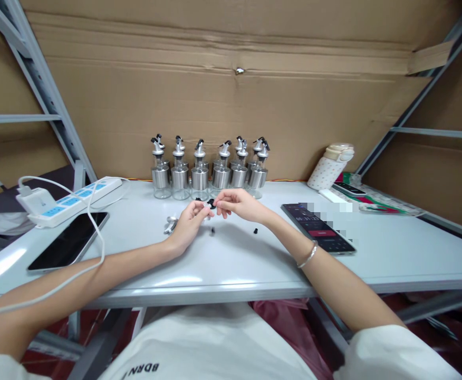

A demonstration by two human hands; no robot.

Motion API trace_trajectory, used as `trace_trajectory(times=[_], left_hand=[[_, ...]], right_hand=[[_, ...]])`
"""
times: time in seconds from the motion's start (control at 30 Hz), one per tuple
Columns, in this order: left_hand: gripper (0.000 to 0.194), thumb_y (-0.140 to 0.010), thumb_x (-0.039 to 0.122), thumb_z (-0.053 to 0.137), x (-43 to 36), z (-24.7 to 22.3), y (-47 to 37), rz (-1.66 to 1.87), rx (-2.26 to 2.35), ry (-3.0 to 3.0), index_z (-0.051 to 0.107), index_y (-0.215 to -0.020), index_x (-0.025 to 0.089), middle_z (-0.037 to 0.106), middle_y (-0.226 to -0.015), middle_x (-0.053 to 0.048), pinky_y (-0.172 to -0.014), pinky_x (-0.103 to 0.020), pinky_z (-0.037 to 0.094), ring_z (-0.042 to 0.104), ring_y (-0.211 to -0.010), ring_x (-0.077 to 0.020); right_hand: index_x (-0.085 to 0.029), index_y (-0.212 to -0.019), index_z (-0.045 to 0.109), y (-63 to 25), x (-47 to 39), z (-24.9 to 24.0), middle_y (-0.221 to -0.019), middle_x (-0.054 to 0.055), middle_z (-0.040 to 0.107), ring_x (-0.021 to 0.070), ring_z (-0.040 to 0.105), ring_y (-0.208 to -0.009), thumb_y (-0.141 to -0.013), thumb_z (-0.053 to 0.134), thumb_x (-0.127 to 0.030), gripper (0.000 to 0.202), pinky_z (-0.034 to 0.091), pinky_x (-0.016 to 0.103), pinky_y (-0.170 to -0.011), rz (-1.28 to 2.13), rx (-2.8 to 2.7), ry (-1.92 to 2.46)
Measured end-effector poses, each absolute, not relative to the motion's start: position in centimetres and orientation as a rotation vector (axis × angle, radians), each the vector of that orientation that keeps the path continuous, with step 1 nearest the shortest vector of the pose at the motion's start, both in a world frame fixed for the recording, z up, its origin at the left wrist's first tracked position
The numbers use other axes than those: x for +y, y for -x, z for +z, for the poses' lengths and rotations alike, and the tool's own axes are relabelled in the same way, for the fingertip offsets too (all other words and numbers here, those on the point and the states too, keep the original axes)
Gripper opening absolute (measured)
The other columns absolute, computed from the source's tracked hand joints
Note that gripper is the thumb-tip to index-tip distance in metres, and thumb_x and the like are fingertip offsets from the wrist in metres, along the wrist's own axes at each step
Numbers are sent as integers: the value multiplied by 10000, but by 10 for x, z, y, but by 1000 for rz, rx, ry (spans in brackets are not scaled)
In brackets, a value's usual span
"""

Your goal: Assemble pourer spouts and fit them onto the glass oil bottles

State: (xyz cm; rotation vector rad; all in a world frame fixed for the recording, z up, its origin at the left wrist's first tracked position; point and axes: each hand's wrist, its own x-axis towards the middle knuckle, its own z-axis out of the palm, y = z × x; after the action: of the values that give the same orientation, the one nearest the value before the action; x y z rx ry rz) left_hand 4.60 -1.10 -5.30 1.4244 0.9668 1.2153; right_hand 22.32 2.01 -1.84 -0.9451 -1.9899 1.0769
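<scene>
Over the middle of the table, my left hand [187, 227] pinches a small pourer spout with a black flip cap [211, 202] between thumb and fingers. My right hand [239, 205] meets it from the right, its fingertips closed at the black cap; they hide part of it. Left of my left hand lie loose silver pourer parts [170, 225]. A small dark piece [213, 231] is just below my hands, somewhat blurred. Another small black stopper [255, 230] rests to the right. Behind my hands stand rows of glass-and-steel oil bottles [200, 177] topped with silver pourers.
A power strip [83, 199] with a charger and white cable is at the left, near a dark tablet [70, 241]. The cable crosses my left forearm. At right are a phone [314, 227] showing a timer and a dotted flask [328, 168]. Cardboard [239, 105] walls the back.
</scene>
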Motion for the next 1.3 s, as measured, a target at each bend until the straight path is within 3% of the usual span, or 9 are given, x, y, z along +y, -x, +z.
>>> trace_trajectory(times=[0.2, 0.43, 0.53, 0.63, 0.8, 0.9, 1.0, 1.2, 1.3], left_hand=[[213, -809, 382, 584, -11, -55, -47, 1216, 984, -1398, 488, -861, 198, 637, -794, -1, -673, -248, 364, 516, -722, -138], [72, -857, 262, 505, -12, -50, -48, 1265, 1022, -1373, 479, -856, 195, 619, -782, 11, -687, -242, 368, 509, -709, -125], [83, -857, 270, 516, -13, -48, -48, 1246, 1048, -1358, 492, -858, 190, 621, -781, 9, -651, -238, 356, 461, -651, -119], [85, -855, 274, 517, -13, -48, -48, 1231, 1036, -1367, 497, -860, 191, 624, -774, 11, -625, -236, 345, 427, -615, -116], [93, -850, 280, 517, -13, -49, -47, 1221, 1039, -1378, 493, -857, 191, 627, -776, 13, -606, -237, 337, 413, -597, -114], [91, -854, 275, 510, -13, -49, -48, 1212, 1028, -1397, 487, -843, 187, 618, -762, 14, -623, -236, 339, 426, -610, -111], [115, -855, 290, 508, -12, -50, -48, 1186, 988, -1429, 480, -816, 185, 594, -725, 20, -644, -237, 346, 453, -632, -110], [152, -841, 318, 519, -12, -52, -47, 1129, 885, -1437, 453, -826, 181, 560, -692, 40, -613, -226, 339, 526, -640, -97], [143, -841, 305, 517, -13, -52, -48, 1107, 846, -1435, 449, -854, 181, 557, -701, 48, -590, -219, 342, 540, -604, -84]], right_hand=[[-152, -740, 598, -224, 12, -12, -624, -14, 600, 89, 520, -557, -764, 643, -331, 186, 399, 232, -566, 971, -2190, 1092], [-151, -730, 635, -219, 0, -16, -582, -42, 604, 81, 525, -537, -589, 806, -320, 279, 399, 204, -530, 1231, -2596, 924], [-149, -726, 640, -219, 1, -18, -586, -31, 624, 91, 544, -517, -619, 779, -333, 254, 427, 220, -532, 1318, -2608, 1038], [-154, -738, 631, -225, 1, -11, -593, -33, 626, 96, 559, -525, -643, 756, -294, 211, 447, 226, -558, 1188, -2592, 1134], [-162, -738, 645, -237, 1, 1, -611, -36, 617, 80, 516, -483, -602, 780, -264, 217, 387, 205, -466, 986, -2640, 1314], [-161, -701, 671, -238, 3, -1, -561, -34, 605, 88, 520, -475, -621, 720, -179, 96, 390, 206, -460, 1011, -2677, 1409], [-160, -679, 670, -237, 4, -2, -565, -13, 631, 106, 555, -509, -667, 662, -193, 36, 414, 214, -491, 941, -2644, 1378], [-160, -763, 647, -232, 7, -1, -674, 32, 693, 150, 652, -652, -727, 627, -298, 144, 500, 262, -642, 748, -2183, 1125], [-165, -807, 688, -229, 11, -6, -710, 37, 710, 163, 671, -706, -723, 621, -265, 147, 513, 283, -698, 692, -2083, 1032]])
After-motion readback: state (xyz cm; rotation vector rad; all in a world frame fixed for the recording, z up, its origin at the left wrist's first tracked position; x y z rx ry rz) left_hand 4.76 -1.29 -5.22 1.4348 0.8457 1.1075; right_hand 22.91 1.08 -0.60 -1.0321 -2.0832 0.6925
